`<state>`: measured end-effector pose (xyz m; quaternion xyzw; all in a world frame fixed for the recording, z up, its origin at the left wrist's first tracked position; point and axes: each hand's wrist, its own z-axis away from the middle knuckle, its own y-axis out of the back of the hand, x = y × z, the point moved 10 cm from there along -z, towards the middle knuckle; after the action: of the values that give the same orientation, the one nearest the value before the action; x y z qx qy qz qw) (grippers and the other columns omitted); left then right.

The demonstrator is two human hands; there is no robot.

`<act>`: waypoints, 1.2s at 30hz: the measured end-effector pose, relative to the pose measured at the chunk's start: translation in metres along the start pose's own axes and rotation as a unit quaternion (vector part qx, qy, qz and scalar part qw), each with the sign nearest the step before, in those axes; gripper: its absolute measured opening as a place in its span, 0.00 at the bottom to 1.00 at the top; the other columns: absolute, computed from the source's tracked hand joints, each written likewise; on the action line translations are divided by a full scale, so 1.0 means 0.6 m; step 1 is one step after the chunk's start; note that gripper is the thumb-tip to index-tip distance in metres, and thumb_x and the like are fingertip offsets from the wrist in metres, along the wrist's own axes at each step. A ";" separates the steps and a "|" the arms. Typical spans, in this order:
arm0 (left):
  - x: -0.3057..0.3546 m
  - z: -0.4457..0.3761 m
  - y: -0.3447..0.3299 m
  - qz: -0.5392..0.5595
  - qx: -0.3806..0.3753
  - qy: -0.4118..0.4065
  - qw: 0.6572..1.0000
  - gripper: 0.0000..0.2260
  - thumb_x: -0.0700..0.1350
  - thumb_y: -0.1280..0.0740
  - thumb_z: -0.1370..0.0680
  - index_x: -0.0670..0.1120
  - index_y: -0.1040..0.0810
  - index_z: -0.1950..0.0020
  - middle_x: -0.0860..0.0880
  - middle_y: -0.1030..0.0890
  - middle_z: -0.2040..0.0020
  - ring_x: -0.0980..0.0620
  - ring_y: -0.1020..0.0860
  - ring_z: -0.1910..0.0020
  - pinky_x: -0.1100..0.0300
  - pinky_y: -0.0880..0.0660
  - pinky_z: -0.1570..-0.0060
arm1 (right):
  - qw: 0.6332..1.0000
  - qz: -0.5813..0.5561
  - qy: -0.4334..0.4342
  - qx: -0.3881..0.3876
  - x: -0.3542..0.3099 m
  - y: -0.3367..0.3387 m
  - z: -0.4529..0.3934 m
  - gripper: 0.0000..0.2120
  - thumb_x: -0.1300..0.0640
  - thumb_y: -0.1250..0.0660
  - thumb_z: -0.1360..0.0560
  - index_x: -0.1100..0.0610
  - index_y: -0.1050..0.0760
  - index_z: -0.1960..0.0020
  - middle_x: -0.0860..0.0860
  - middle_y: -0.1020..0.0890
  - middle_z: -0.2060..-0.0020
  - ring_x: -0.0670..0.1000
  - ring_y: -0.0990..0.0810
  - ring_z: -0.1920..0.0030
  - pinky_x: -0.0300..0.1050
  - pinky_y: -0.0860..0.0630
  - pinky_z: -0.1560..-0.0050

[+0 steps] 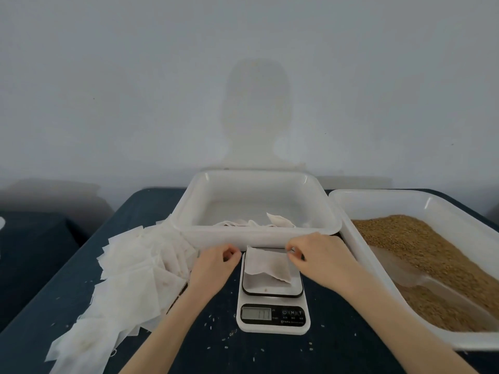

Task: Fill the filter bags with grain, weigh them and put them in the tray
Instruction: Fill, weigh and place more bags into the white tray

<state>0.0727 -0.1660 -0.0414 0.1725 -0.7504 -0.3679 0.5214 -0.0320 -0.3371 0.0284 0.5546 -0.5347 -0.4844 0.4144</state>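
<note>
- Lying on the white platform of the small digital kitchen scale (272,292), near the middle of the dark blue table (140,211), the part-filled white paper filter bag (267,265) looks light and limp; the grain bulges toward its right end, so the load would slump if it were lifted by one corner.
- Taking it by the two top corners, or pinching across the open top, seems the safest hold: thin paper may tear or spill if squeezed at the belly.
- The left hand (213,268) hovers just beside the scale's left edge, fingers loosely curled and holding nothing.
- The right hand (318,260) has thumb and fingertips closed in a pinch at the bag's upper right corner; whether they truly grip the paper or only touch it I cannot tell.
- The empty-looking white plastic tray (256,238) stands at the table's far edge, a few filled bags inside, partly hidden by its near wall.
- The scale's display is too blurred to read.
- The white tub of brown grain (421,255) is cut off at the right; loose flat bags (129,282) trail off the lower left.
</note>
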 end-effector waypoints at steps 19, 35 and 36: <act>0.026 -0.004 -0.070 -0.031 -0.090 0.071 0.993 0.08 0.50 0.34 0.24 0.50 0.31 0.58 0.50 0.25 0.56 0.53 0.29 0.59 0.60 0.35 0.62 | 0.992 -0.103 -0.077 -0.016 -0.027 -0.086 -0.047 0.16 0.52 0.43 0.22 0.53 0.27 0.66 0.49 0.24 0.67 0.53 0.24 0.63 0.42 0.33 0.66; 0.127 0.010 -0.047 0.224 -0.067 -0.048 0.971 0.09 0.46 0.38 0.20 0.53 0.19 0.45 0.56 0.18 0.52 0.58 0.21 0.53 0.63 0.23 0.51 | 0.877 -0.455 -0.143 -0.051 0.019 -0.081 -0.042 0.16 0.49 0.40 0.19 0.54 0.18 0.56 0.47 0.16 0.67 0.44 0.26 0.73 0.31 0.32 0.71; 0.131 0.011 -0.045 0.219 -0.076 -0.054 0.971 0.10 0.43 0.40 0.19 0.52 0.19 0.45 0.54 0.18 0.52 0.54 0.20 0.53 0.60 0.22 0.50 | 0.875 -0.459 -0.138 -0.066 0.019 -0.081 -0.040 0.15 0.48 0.39 0.20 0.53 0.18 0.55 0.46 0.16 0.66 0.44 0.26 0.72 0.30 0.34 0.73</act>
<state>0.0322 -0.2320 -0.0106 -0.0562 -0.7668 -0.3097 0.5595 0.0003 -0.3457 -0.0160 0.6369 -0.2385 -0.7259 0.1029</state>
